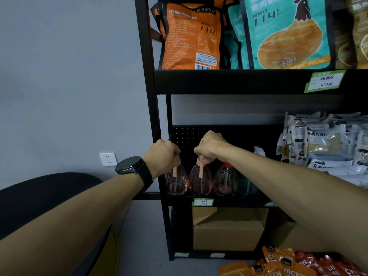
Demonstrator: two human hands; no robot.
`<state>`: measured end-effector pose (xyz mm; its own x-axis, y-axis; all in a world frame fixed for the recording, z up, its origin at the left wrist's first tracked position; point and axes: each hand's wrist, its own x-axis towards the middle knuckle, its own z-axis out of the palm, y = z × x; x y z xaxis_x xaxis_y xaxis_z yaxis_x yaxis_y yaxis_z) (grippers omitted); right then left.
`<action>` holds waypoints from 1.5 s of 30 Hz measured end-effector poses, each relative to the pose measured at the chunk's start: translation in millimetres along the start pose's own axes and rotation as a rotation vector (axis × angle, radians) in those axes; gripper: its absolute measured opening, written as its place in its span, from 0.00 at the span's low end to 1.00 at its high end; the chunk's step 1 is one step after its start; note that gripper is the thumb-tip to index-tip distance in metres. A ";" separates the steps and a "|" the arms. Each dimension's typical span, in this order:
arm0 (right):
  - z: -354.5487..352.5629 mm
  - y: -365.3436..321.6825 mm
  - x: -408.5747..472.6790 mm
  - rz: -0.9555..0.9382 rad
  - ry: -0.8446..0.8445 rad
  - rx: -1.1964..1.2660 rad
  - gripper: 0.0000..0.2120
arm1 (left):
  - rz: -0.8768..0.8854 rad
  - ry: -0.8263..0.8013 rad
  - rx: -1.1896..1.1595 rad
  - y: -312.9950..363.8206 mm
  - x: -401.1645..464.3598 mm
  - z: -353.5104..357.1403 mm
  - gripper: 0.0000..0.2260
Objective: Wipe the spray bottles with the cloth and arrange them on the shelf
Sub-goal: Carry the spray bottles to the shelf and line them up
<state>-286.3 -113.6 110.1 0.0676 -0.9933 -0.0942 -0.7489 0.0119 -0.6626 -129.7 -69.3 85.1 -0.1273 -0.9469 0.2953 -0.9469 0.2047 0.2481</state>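
Observation:
Three clear pink spray bottles stand side by side on a low black shelf [219, 202]. My left hand [163, 156] grips the top of the leftmost bottle [176, 182]. My right hand [210, 147] grips the orange spray head of the middle bottle [200, 182]. The third pink bottle [226, 182] stands free just right of them, its orange cap showing under my right forearm. A dark teal bottle [247, 186] sits further right, partly hidden by that arm. No cloth is in view.
A black rack post [151, 96] stands beside my left hand. Snack bags [282, 32] fill the shelf above; white packets [322, 144] pile at the right. A cardboard box [229, 230] sits below, orange packets [288, 263] lie in the foreground, and a dark chair [49, 188] stands at left.

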 end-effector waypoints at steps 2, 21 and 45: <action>-0.4 0.3 -0.2 0.002 0.001 0.008 0.05 | 0.001 0.003 -0.003 0.1 -0.3 0.1 0.09; -11.8 0.9 -5.5 -0.079 -0.007 -0.157 0.10 | 0.025 0.008 -0.018 1.8 -1.0 -0.1 0.12; -87.3 43.1 -1.5 -0.190 -0.069 -0.448 0.18 | 0.172 -0.093 0.070 39.0 22.2 -4.3 0.26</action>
<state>-376.3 -121.6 146.5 0.2623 -0.9630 -0.0620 -0.9280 -0.2341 -0.2898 -168.1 -81.2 105.4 -0.3129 -0.9188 0.2407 -0.9265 0.3510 0.1354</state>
